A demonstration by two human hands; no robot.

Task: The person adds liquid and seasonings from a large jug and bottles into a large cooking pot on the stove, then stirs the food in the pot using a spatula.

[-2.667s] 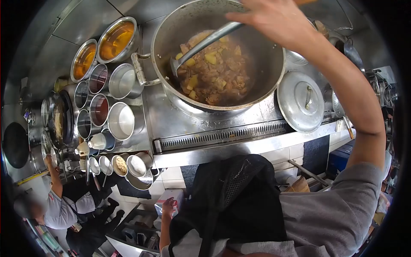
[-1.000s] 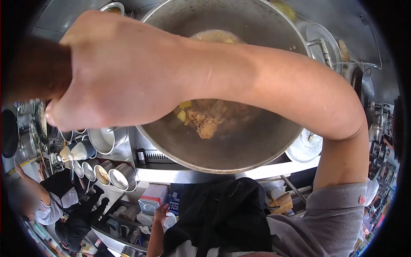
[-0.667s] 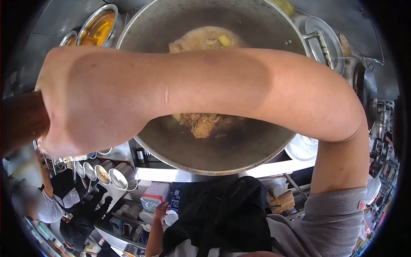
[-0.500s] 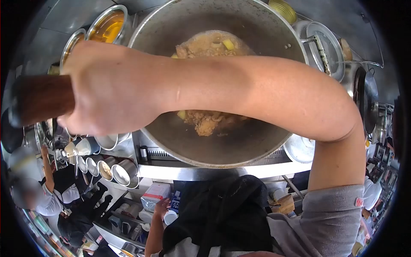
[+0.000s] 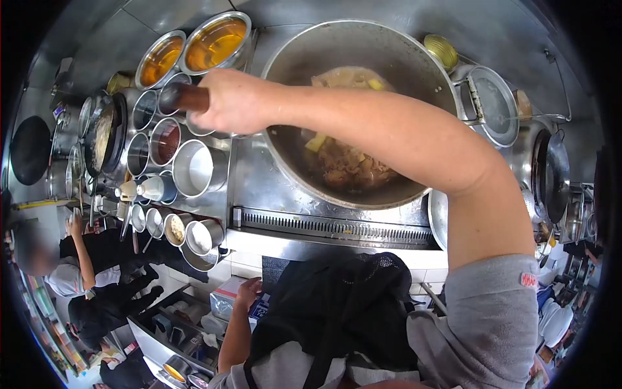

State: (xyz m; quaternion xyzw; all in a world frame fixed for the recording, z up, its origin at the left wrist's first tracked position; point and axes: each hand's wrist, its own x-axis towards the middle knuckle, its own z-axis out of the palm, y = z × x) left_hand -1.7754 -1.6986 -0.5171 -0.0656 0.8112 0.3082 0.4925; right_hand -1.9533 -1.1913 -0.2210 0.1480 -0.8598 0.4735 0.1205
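My right hand (image 5: 233,100) is wrapped round the dark wooden handle (image 5: 184,97) of a tool, over the left rim of a large metal pot (image 5: 288,68). The rest of the tool is mostly hidden by my hand and forearm. Brownish meat pieces (image 5: 353,165) and yellow chunks (image 5: 315,142) lie in the pot, partly covered by my arm. Low at my left side, my left hand (image 5: 247,293) hangs near a plastic-wrapped box (image 5: 227,298), its fingers slightly apart with nothing seen in them.
Bowls of amber liquid (image 5: 217,42) stand at the back left, above metal containers (image 5: 194,168). A slotted drain (image 5: 330,223) runs along the counter's front. Right of the pot are a clear lid (image 5: 495,104) and its handle. A co-worker (image 5: 71,272) stands at the left.
The view has shifted, so the pot appears higher and further right. My right hand has moved away from the camera, still round the handle. More containers and meat show.
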